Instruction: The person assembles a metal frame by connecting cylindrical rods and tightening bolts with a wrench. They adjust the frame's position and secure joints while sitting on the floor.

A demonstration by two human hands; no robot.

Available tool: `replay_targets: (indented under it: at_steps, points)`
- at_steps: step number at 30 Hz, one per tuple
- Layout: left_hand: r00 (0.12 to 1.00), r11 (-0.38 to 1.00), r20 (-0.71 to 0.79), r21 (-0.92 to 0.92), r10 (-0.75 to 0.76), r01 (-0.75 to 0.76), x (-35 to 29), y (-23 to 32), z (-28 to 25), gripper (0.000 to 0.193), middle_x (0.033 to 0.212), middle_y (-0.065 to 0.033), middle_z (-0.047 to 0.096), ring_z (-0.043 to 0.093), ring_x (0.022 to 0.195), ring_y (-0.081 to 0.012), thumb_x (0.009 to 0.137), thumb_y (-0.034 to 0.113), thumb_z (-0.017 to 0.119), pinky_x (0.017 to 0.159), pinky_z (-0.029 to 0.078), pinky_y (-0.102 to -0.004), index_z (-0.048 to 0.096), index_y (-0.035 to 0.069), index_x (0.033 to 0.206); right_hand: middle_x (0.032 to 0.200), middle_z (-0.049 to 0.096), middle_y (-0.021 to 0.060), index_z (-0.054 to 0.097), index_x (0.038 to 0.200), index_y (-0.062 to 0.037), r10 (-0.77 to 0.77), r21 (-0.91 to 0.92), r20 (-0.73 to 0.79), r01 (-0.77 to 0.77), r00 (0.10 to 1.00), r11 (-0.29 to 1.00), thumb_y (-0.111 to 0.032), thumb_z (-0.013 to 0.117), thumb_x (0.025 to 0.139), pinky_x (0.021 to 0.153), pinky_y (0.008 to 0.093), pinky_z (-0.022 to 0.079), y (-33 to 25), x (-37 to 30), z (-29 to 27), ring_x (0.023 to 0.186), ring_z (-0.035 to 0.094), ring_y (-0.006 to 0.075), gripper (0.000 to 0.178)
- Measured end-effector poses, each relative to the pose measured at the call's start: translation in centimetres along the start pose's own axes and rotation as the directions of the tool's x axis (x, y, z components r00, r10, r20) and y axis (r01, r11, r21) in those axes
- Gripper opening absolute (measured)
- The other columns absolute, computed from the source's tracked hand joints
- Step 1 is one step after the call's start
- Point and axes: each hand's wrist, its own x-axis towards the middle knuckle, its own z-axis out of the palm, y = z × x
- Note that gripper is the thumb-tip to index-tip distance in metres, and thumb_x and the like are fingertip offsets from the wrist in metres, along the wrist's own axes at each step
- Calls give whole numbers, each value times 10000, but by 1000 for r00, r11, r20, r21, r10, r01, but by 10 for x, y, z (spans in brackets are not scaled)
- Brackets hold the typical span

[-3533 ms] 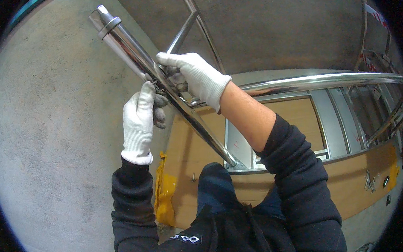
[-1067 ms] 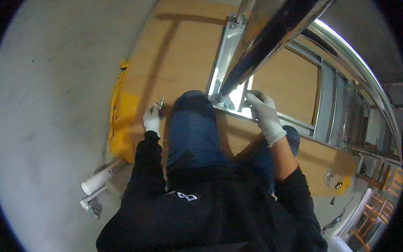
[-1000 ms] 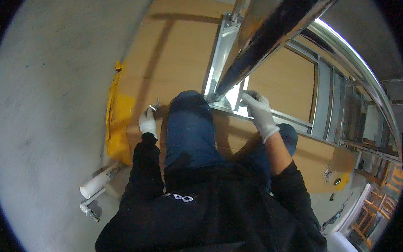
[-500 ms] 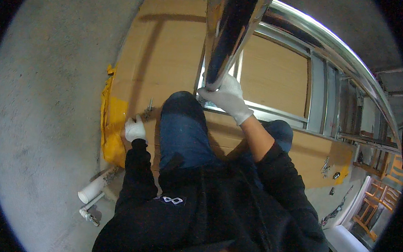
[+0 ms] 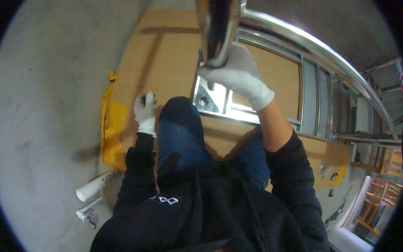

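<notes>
My right hand [image 5: 241, 77], in a white glove, is wrapped round the lower end of a shiny metal tube [image 5: 219, 30] that rises toward the top of the view. This end is over one corner of a metal frame [image 5: 241, 113] lying flat. A triangular corner plate [image 5: 204, 101] with a round hole shows there below my hand. My left hand [image 5: 145, 112], also gloved, is over the cardboard left of my knee, its fingers curled together. Whatever is between those fingers is too small and dark to name.
Cardboard [image 5: 168, 59] lies under the frame, with yellow wrapping [image 5: 113, 139] along its left edge. A curved chrome rail [image 5: 308, 38] runs along the frame's far side. White pipes [image 5: 91, 191] stick out at lower left. Bolts [image 5: 322, 168] lie at right, near wooden chairs [image 5: 382, 192].
My right hand and the tube end have moved up from the frame corner, baring the holed plate. My left hand has moved from the yellow wrapping to where several bolts lay, and its fingers have curled.
</notes>
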Motion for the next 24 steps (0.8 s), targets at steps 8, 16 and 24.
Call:
replay_targets:
  at_steps: [8, 16, 24]
  points:
    - [886, 625, 257, -780, 385, -45, -15, 98, 6, 490, 1214, -151, 565, 571, 1081, -263, 976, 440, 455, 907, 480, -408, 505, 32, 1242, 921, 661, 192, 641, 1037, -82, 72, -365, 185, 1, 980, 931, -344, 687, 660, 772, 440, 488, 17, -47, 17, 858, 638, 370, 461]
    - [958, 659, 187, -752, 217, -2, -52, 139, 1, 685, 1156, -139, 570, 558, 1088, -283, 874, 532, 609, 962, 460, -467, 428, 62, 1338, 898, 635, 117, 603, 925, -97, 32, -738, 72, 32, 997, 674, -165, 680, 690, 754, 444, 507, 130, -83, 17, 892, 628, 332, 256]
    - [945, 638, 234, -769, 228, 36, -58, 137, 7, 612, 1193, -168, 562, 548, 1140, -297, 921, 365, 607, 1011, 425, -447, 384, 4, 1362, 900, 634, 121, 591, 931, -110, 98, -818, -100, -137, 990, 559, -142, 687, 701, 726, 451, 507, 242, -108, -22, 865, 626, 330, 251]
